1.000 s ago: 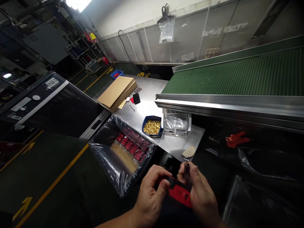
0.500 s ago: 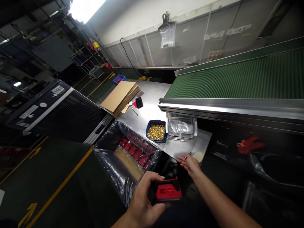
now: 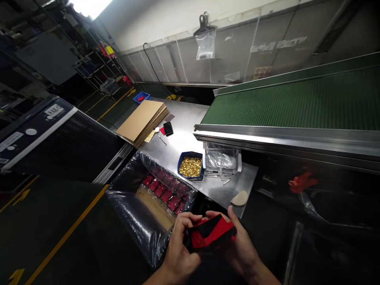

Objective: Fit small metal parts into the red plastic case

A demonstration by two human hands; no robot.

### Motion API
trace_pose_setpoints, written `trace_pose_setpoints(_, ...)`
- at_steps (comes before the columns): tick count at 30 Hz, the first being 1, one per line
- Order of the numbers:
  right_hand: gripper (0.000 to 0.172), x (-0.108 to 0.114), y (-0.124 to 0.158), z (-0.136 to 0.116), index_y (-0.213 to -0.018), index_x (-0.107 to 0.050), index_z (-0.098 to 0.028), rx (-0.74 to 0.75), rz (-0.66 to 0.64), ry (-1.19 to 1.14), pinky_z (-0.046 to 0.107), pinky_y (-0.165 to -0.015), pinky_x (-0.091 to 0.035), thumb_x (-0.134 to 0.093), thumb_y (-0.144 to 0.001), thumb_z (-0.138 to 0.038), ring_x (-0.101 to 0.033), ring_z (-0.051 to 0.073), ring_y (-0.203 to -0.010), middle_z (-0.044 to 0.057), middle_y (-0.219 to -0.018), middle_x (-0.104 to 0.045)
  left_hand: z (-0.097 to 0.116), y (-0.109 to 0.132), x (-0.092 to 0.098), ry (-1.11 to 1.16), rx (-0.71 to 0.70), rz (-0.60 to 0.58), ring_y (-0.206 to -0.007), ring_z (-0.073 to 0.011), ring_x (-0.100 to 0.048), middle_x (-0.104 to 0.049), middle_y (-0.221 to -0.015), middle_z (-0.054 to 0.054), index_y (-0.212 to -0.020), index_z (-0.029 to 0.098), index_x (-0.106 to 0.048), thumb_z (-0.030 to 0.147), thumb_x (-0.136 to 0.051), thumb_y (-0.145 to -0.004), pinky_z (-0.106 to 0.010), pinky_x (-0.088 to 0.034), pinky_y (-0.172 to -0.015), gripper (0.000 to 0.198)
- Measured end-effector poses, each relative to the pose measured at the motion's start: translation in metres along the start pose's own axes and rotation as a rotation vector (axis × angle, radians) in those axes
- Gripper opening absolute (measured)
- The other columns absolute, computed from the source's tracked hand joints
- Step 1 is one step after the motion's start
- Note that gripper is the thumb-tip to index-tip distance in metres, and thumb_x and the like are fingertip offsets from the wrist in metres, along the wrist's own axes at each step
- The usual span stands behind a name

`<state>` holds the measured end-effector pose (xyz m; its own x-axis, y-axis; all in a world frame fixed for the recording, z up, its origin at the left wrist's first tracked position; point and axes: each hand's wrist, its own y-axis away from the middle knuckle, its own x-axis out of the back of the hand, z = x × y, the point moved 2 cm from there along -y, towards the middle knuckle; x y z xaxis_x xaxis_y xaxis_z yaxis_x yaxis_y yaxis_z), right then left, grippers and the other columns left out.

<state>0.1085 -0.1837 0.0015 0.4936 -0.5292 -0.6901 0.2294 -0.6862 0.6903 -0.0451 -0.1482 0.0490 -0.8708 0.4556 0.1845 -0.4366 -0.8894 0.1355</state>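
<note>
A red and black plastic housing (image 3: 212, 232) is held between my two hands near the bottom centre, tilted so that a dark opening faces up. My left hand (image 3: 181, 241) grips its left side, fingers over the top edge and thumb below. On the right end, my right hand (image 3: 242, 241) closes round it, slightly blurred, its thumb pointing up and its other fingers partly hidden behind the part. Just left of my hands stands a bin lined with dark plastic (image 3: 127, 209), where red wrapped pieces (image 3: 160, 190) lie in a row beside a brown sheet (image 3: 154, 206).
On the metal table (image 3: 185, 118) are a blue tray of small brass-coloured parts (image 3: 190, 167), a clear drawer with plastic bags (image 3: 221, 159), a pale rounded pad (image 3: 240, 198) and stacked cardboard sheets (image 3: 141, 120). A green conveyor (image 3: 285, 103) juts over the right side.
My right hand has come back from the table edge beside the pale pad and joined my left hand on the housing. The housing has turned and tilted. The view has shifted slightly.
</note>
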Motion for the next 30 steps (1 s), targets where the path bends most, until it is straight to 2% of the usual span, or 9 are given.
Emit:
trace_pose_setpoints(5, 0.075, 0.008, 0.014, -0.025, -0.113, -0.061, -0.013, 0.315, 0.069, 0.179, 0.039, -0.093, -0.050, -0.049, -0.081, -0.080, -0.064, 0.026, -0.102, 0.014, -0.112, -0.065, -0.006, -0.008, -0.011, -0.168, -0.034, -0.061, -0.115, -0.0265, -0.055, -0.048, -0.120, -0.009, -0.093, 0.021, -0.044, 0.022, -0.076, -0.077, -0.040, -0.047, -0.097, 0.035)
trace_pose_setpoints(8, 0.073, 0.016, 0.018, -0.034, -0.112, -0.060, -0.014, 0.385, 0.110, 0.304, 0.036, -0.091, -0.049, -0.049, -0.081, -0.079, -0.063, 0.023, -0.099, 0.012, -0.110, -0.065, -0.001, -0.012, -0.018, -0.191, -0.012, -0.160, -0.114, -0.0282, -0.055, -0.049, -0.124, -0.010, -0.094, 0.021, -0.047, 0.036, -0.085, -0.068, -0.038, -0.046, -0.095, 0.049)
trace_pose_setpoints(10, 0.071, 0.020, 0.021, -0.036, -0.111, -0.057, -0.014, 0.398, 0.117, 0.318, 0.032, -0.087, -0.049, -0.051, -0.080, -0.078, -0.063, 0.021, -0.094, 0.011, -0.107, -0.064, 0.002, -0.013, -0.023, -0.129, 0.058, -0.297, -0.122, -0.0319, -0.051, -0.047, -0.134, -0.012, -0.113, 0.023, -0.049, 0.049, -0.090, -0.060, -0.041, -0.042, -0.102, 0.072)
trace_pose_setpoints(12, 0.070, 0.021, 0.023, -0.036, -0.109, -0.054, -0.015, 0.393, 0.122, 0.331, 0.029, -0.080, -0.048, -0.049, -0.081, -0.079, -0.062, 0.017, -0.087, 0.009, -0.103, -0.064, 0.000, -0.014, -0.027, 0.017, 0.183, -0.402, -0.127, -0.0345, -0.048, -0.045, -0.139, -0.017, -0.138, 0.024, -0.032, 0.068, -0.081, -0.063, -0.045, -0.037, -0.109, 0.100)
trace_pose_setpoints(14, 0.068, 0.021, 0.024, -0.032, -0.107, -0.053, -0.016, 0.382, 0.137, 0.399, 0.028, -0.074, -0.047, -0.043, -0.083, -0.080, -0.060, 0.015, -0.079, 0.006, -0.096, -0.064, -0.007, -0.017, -0.028, 0.115, 0.303, -0.452, -0.123, -0.0349, -0.052, -0.050, -0.132, -0.021, -0.146, 0.021, -0.013, 0.079, -0.065, -0.072, -0.048, -0.036, -0.108, 0.108)
trace_pose_setpoints(18, 0.066, 0.027, 0.019, -0.023, -0.098, -0.056, -0.017, 0.438, 0.176, 0.561, 0.027, -0.067, -0.044, -0.036, -0.086, -0.079, -0.057, 0.013, -0.070, 0.002, -0.081, -0.061, -0.017, -0.030, -0.032, -0.069, 0.338, -0.643, -0.113, -0.0323, -0.057, -0.054, -0.124, -0.017, -0.149, 0.021, -0.018, 0.065, -0.070, -0.078, -0.045, -0.041, -0.100, 0.098)
trace_pose_setpoints(21, 0.065, 0.055, 0.011, -0.038, -0.099, -0.060, -0.017, 0.486, 0.338, 0.369, 0.026, -0.068, -0.046, -0.054, -0.078, -0.078, -0.059, 0.014, -0.077, 0.003, -0.088, -0.064, -0.009, -0.034, -0.038, -0.034, 0.385, -0.734, -0.114, -0.0302, -0.057, -0.052, -0.127, -0.015, -0.153, 0.024, -0.015, 0.060, -0.077, -0.073, -0.043, -0.043, -0.100, 0.107)
trace_pose_setpoints(26, 0.046, 0.142, 0.003, -0.129, -0.123, -0.049, -0.016, 0.597, 0.799, -0.046, 0.017, -0.070, -0.048, -0.055, -0.091, -0.049, -0.057, 0.009, -0.096, 0.006, -0.120, -0.056, 0.005, -0.033, -0.053, 0.172, 0.433, -0.429, -0.126, -0.0291, -0.052, -0.050, -0.139, -0.013, -0.154, 0.024, -0.017, 0.055, -0.084, -0.066, -0.035, -0.036, -0.110, 0.115)
trace_pose_setpoints(30, 0.033, 0.179, -0.011, -0.207, -0.113, -0.058, -0.013, 0.632, 0.688, -0.176, 0.021, -0.067, -0.052, -0.066, -0.088, -0.032, -0.061, 0.009, -0.082, 0.005, -0.104, -0.063, -0.006, -0.042, -0.068, 0.278, 0.438, 0.006, -0.096, -0.0246, -0.063, -0.062, -0.108, -0.009, -0.145, 0.019, -0.036, 0.063, -0.083, -0.063, -0.031, -0.050, -0.087, 0.104)
